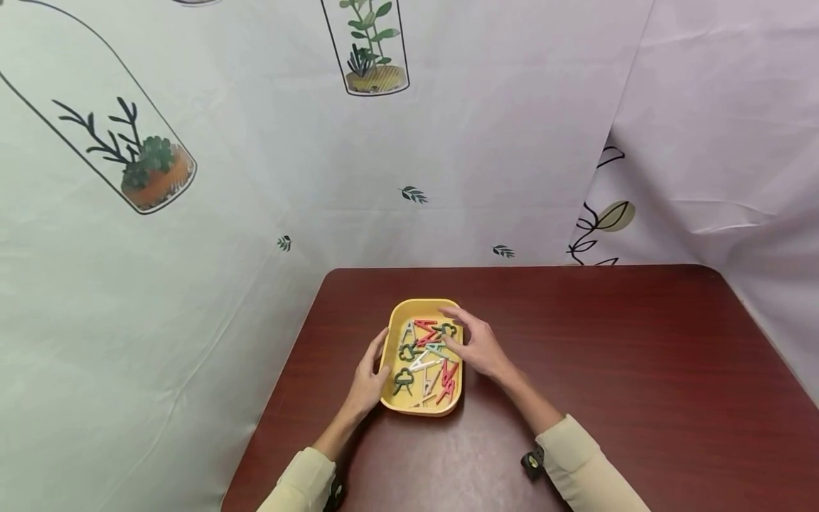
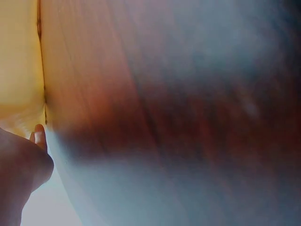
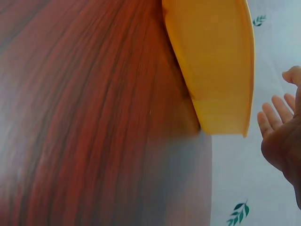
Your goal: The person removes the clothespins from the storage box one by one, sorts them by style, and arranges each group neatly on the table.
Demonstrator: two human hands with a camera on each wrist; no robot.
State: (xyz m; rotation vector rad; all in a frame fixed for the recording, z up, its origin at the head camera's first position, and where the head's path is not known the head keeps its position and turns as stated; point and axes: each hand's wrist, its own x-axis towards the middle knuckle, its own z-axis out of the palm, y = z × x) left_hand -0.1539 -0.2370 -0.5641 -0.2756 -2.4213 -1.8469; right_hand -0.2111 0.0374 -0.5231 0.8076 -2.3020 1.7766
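A yellow plastic tray (image 1: pixel 422 410) stands on the table with several small clips in it. Red clothespins (image 1: pixel 446 380), a white clothespin (image 1: pixel 420 364) and a pale green one lie mixed with dark green clips (image 1: pixel 403 379) that have rounded, looped tops. My left hand (image 1: pixel 370 373) holds the tray's left side, thumb at the rim and fingers along the outer wall; in the left wrist view a fingertip (image 2: pixel 39 134) lies against that wall. Over the tray's right rim reaches my right hand (image 1: pixel 478 347), fingers spread above the clips and nothing in its grasp.
The dark red wooden table (image 1: pixel 608 370) extends far to the right of the tray. Behind it and along the left hangs a pale cloth (image 1: pixel 486 142) printed with plants. Dark wrist devices (image 1: pixel 532 464) sit at both cuffs.
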